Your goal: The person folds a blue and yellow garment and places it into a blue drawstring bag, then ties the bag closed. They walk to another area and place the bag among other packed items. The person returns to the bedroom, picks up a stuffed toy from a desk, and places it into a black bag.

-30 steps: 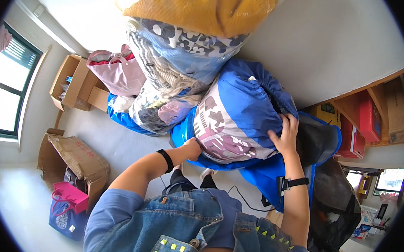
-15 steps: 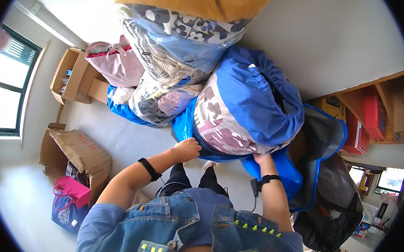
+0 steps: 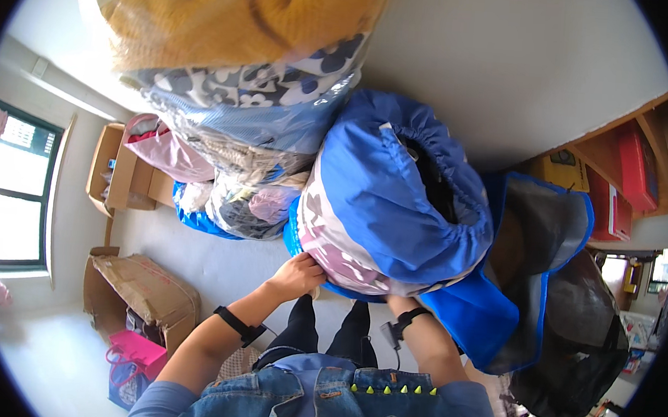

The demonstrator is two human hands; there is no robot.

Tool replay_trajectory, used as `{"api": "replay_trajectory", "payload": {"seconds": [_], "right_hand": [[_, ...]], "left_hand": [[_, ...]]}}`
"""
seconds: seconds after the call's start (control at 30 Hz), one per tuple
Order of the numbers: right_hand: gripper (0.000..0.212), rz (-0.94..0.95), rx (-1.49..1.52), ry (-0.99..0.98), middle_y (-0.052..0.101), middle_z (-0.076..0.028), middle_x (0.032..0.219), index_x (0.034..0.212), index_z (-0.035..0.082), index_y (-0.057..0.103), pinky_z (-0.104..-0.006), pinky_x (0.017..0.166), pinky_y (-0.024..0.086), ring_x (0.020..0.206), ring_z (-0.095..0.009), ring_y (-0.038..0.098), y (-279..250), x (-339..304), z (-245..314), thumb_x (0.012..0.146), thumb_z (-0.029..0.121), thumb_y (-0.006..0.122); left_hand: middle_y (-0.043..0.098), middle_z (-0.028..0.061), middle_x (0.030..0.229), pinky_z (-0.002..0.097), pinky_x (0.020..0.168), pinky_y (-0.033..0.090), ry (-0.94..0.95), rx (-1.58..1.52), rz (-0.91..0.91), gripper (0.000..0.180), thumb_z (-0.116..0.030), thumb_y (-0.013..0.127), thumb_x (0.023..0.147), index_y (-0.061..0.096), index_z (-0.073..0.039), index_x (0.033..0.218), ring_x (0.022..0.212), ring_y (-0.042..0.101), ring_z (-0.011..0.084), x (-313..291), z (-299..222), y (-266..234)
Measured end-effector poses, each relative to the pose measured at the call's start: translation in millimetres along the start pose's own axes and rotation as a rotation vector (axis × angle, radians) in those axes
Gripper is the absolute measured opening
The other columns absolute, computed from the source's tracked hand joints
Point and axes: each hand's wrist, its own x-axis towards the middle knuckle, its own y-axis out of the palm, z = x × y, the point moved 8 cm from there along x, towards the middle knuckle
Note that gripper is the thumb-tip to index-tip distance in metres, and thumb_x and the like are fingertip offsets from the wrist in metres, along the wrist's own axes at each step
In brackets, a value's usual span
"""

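Observation:
In front of me stands a big, bulging drawstring bag [image 3: 397, 197], blue on top with a white and mauve patterned side. Its gathered mouth shows a dark opening. A shiny blue plastic bag [image 3: 292, 233] wraps around its lower part. My left hand [image 3: 298, 276] is closed, its curled fingers pinching the blue plastic bag's edge at the lower left of the bundle. My right hand [image 3: 400, 304] reaches under the bundle's near side, where its fingers are hidden.
Clear bags of folded textiles [image 3: 241, 101] tower behind, against the wall. An open grey-lined, blue-edged bag [image 3: 529, 245] and a black bag [image 3: 580, 342] lie at right, beside a wooden shelf [image 3: 586, 145]. Cardboard boxes [image 3: 150, 292] and a pink bag [image 3: 138, 354] stand at left.
The view has shifted, and the drawstring bag appears tipped further toward me, with more of its blue top showing. Both hands stay at its lower edge.

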Motion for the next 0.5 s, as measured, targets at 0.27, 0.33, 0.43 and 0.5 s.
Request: {"api": "replay_trajectory", "payload": {"seconds": [0.27,0.33,0.43,0.5], "right_hand": [[0.057,0.09,-0.519,-0.019,0.041,-0.016,0.138,0.137,0.005,0.034,-0.0387,0.107,0.031,0.124,-0.029,0.043,26,-61,20,0.09,0.032,0.05],[0.057,0.163,-0.714,-0.024,0.042,-0.017,0.137,0.136,0.004,0.035,-0.0387,0.107,0.032,0.123,-0.03,0.044,32,-90,40,0.09,0.032,0.051],[0.057,0.275,-1.097,0.037,0.043,-0.018,0.136,0.136,0.004,0.035,-0.0388,0.106,0.033,0.122,-0.031,0.045,24,-138,74,0.089,0.031,0.052],[0.057,0.257,-1.251,0.078,0.044,-0.019,0.135,0.135,0.003,0.036,-0.0389,0.106,0.033,0.121,-0.031,0.046,2,-162,102,0.088,0.03,0.053]], "left_hand": [[0.066,-0.0005,0.088,0.0326,0.088,0.042,-0.019,-0.014,0.255,0.014,-0.018,0.056,0.077,0.065,-0.019,0.087,0.09,0.061,0.019,-1,4,7],[0.067,0.0003,0.094,0.0347,0.09,0.042,-0.029,0.035,0.432,0.017,-0.024,0.057,0.079,0.067,-0.019,0.092,0.097,0.061,0.0203,-3,3,16],[0.068,0.0018,0.094,0.0382,0.092,0.041,-0.151,0.012,0.553,0.02,-0.03,0.059,0.081,0.067,-0.018,0.095,0.099,0.06,0.0221,-1,13,0],[0.067,0.0054,0.096,0.0404,0.09,0.043,-0.123,0.011,0.558,0.022,-0.03,0.06,0.079,0.068,-0.015,0.093,0.099,0.06,0.0253,15,17,-30]]}}
